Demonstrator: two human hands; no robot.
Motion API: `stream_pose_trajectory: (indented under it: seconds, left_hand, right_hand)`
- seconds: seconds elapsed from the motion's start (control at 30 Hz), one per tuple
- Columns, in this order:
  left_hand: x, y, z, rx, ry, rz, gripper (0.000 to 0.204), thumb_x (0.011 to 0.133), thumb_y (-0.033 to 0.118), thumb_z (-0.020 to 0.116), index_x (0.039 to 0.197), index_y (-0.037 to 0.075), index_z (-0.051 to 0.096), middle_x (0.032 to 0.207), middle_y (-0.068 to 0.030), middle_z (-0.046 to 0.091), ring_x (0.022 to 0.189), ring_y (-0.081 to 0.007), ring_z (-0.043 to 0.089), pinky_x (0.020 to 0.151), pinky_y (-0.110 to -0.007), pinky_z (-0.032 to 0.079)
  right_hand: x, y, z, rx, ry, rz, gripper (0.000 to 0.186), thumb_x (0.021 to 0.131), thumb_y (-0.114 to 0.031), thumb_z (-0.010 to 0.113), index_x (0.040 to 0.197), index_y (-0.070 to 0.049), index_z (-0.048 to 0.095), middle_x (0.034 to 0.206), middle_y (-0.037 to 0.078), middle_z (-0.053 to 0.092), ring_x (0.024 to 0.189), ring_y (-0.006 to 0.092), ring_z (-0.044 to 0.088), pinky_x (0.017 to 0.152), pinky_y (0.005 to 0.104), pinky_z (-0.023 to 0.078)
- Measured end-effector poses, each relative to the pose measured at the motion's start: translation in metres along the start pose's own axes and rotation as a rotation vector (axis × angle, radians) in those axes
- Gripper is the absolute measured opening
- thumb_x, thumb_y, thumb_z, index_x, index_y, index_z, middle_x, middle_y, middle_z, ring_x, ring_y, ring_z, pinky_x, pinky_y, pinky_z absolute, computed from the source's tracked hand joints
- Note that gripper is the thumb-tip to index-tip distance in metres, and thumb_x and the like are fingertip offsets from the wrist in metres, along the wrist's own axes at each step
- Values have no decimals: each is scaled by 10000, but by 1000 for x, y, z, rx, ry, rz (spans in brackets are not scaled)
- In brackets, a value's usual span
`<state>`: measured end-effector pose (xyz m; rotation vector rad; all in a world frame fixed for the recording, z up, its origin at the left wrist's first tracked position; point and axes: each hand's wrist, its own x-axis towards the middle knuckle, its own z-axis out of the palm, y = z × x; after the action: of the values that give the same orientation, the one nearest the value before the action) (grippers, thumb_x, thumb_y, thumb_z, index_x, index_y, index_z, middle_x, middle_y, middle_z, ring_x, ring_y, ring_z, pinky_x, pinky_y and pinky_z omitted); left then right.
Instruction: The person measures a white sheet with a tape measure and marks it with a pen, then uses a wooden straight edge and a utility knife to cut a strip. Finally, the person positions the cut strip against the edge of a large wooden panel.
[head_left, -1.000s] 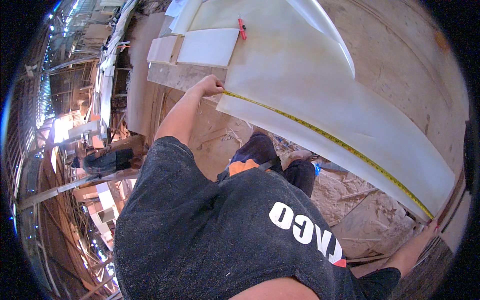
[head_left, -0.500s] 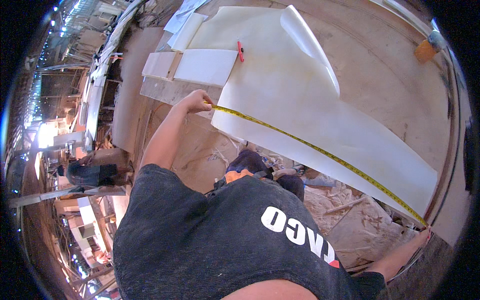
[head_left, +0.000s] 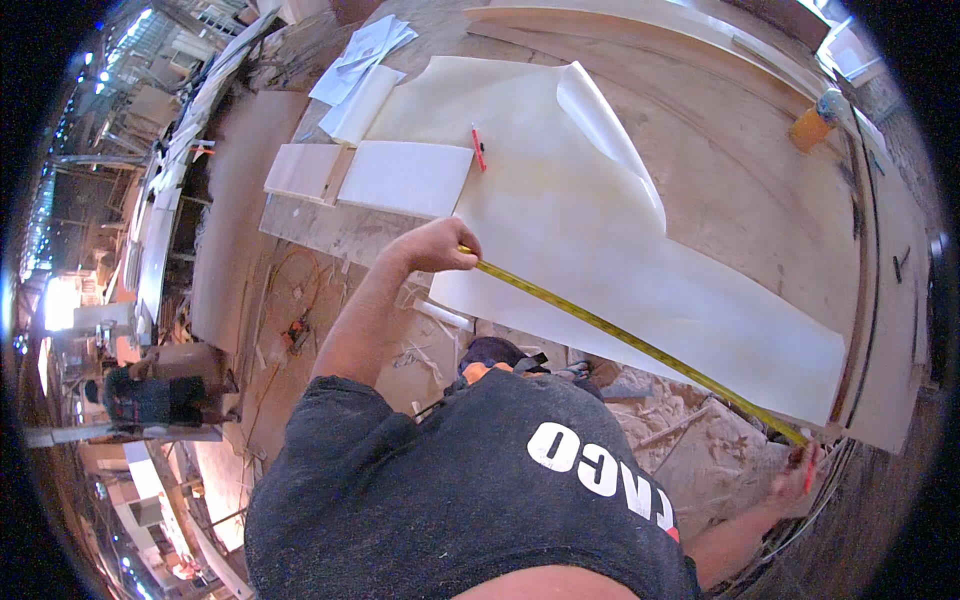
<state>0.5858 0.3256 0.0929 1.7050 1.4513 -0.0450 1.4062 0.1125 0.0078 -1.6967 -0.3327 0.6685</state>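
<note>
left hand: pinching yellow tape measure, mid-frame | tape: slants toward lower right across white sheet, seemingly pulled taut to stay straight | right hand: at tape's lower-right end, blurred, grip cannot be told

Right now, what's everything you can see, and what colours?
Long, thin measuring tape: one, yellow, between both hands.
Broad, flat worktable: one, brown, ahead.
Large, thin, curling sheet: one, cream, on the worktable.
Flat rectangular panel: one, white, at the sheet's left.
Another flat panel: one, pale pinkish, left of that.
Slim tool: one, red, on the sheet.
Loose papers: several, white, upper left.
Rounded object: one, orange and grey, upper right.
Floor scraps: many, brown, below.
Another person: one, dark clothes, far left.
Short-sleeved shirt: one, black, bottom.
Left hand: one, bare, pinching the tape.
Right hand: one, bare, blurred, at tape's end.
</note>
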Motion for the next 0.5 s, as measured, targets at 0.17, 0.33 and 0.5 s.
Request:
stream_pose_trajectory:
  seconds: [0.17, 0.33, 0.5]
  left_hand:
    - [34, 24, 23, 107, -100, 133, 293, 793, 214, 643, 982, 28, 767, 883, -175, 743, 805, -299, 706, 794, -389, 563]
    - [66, 40, 66, 176, -138, 223, 293, 785, 223, 631, 995, 89, 785, 954, -162, 753, 890, -347, 717, 848, -427, 570]
    - [77, 66, 89, 197, -216, 189, 269, 792, 223, 645, 993, 125, 795, 958, -138, 756, 914, -320, 719, 853, -437, 571]
  right_hand:
    - [-108, 23, 80, 67, -260, -33, 326, 977, -117, 648, 1295, -64, 602, 1205, 47, 652, 1078, 141, 616, 916, 254, 507]
    - [-182, 38, 137, 32, -357, 72, 346, 934, -66, 664, 1274, -35, 610, 1211, 66, 629, 1065, 173, 616, 939, 297, 510]
    - [-233, 39, 170, 5, -338, 177, 358, 897, -84, 683, 1242, -7, 626, 1169, 86, 614, 1014, 190, 610, 903, 328, 515]
